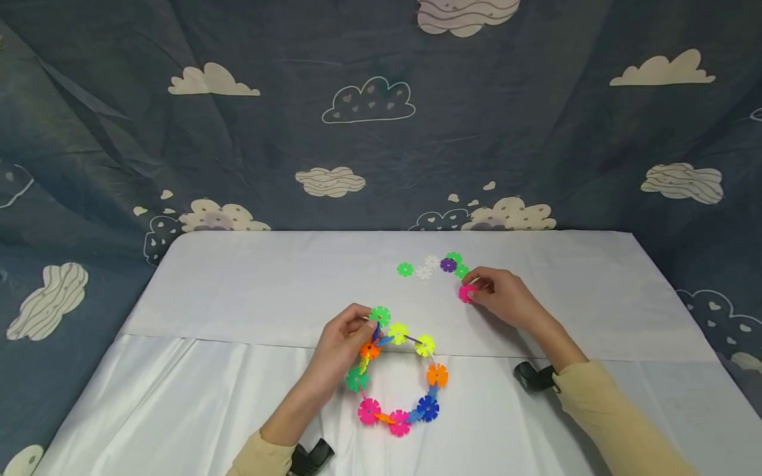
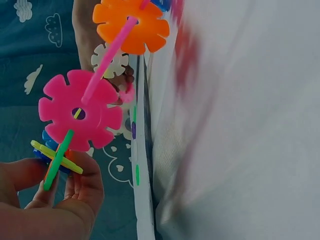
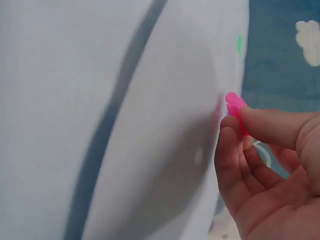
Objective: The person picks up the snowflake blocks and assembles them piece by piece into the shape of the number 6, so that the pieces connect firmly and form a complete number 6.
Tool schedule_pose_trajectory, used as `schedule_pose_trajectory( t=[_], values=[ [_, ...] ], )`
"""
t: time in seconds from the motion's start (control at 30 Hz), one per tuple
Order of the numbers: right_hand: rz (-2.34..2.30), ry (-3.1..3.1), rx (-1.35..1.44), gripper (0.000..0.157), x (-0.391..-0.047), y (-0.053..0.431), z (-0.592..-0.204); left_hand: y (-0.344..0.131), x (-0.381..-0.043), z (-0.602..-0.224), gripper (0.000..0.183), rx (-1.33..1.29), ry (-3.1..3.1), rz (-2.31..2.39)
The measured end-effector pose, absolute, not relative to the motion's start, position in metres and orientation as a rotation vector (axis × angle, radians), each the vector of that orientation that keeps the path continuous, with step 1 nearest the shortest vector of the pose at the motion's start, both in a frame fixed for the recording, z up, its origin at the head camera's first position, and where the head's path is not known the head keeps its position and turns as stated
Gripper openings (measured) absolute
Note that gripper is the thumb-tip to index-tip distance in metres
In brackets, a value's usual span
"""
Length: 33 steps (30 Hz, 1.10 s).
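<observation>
On the left, the left hand [image 1: 342,340] is pinching the upper left stretch of a ring-shaped chain of multicoloured, flower-shaped plastic discs [image 1: 369,411], its thumb and fingers grasping near a dark blue plastic disc [image 1: 376,332]. Just above that grip, a light green, notched plastic disc [image 1: 380,316] is standing out at the top of the chain. The left wrist view is showing the chain hanging from the hand, apparently clear of the white-covered bench [image 1: 208,291]. Its discs are alternating between flat-on and edge-on, slotted into one another (whether the two ends are meeting near the left fingers, I cannot tell).

Further right and farther back, the unlinked pieces are lying on the bench: a lone green flower-shaped disc [image 1: 405,269], a pair of white flower-shaped discs [image 1: 424,272] just beside it, then a purple flower-shaped disc [image 1: 448,265] close against two bright green flower-shaped discs [image 1: 458,264].

Nearest the right hand, a pink flower-shaped plastic disc [image 1: 467,293] is sitting between the thumb and fingers of the right hand [image 1: 503,295], which are grasping it by the edge, low over the bench and well apart from the chain. As a judgement, the linking is looking well along: most discs are joined, while this pink one and the six behind it are waiting outside the ring.
</observation>
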State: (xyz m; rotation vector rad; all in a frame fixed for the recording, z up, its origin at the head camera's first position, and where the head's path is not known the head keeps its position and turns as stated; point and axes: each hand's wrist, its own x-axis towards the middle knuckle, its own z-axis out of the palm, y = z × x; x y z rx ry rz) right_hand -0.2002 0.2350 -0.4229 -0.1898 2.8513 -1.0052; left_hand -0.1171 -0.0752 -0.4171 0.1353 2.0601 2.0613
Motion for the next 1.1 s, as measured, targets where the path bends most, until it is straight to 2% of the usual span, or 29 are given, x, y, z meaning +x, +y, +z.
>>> schedule_pose_trajectory(
  t=[0.23, 0.77, 1.1],
  values=[
    [-1.144, 2.846, -0.167, 0.028, -0.175, 0.225, -0.406, -0.074, -0.116, -0.416, 0.015, 0.158, 2.029, 2.066],
    [-1.579, 2.791, -0.164, 0.023, -0.107, 0.193, -0.369, -0.07, -0.109, -0.404, 0.017, 0.295, 2.076, 2.047],
    [-1.789, 2.686, -0.191, 0.022, -0.088, 0.176, -0.358, -0.066, -0.099, -0.393, 0.015, 0.423, 2.111, 2.009]
  ],
)
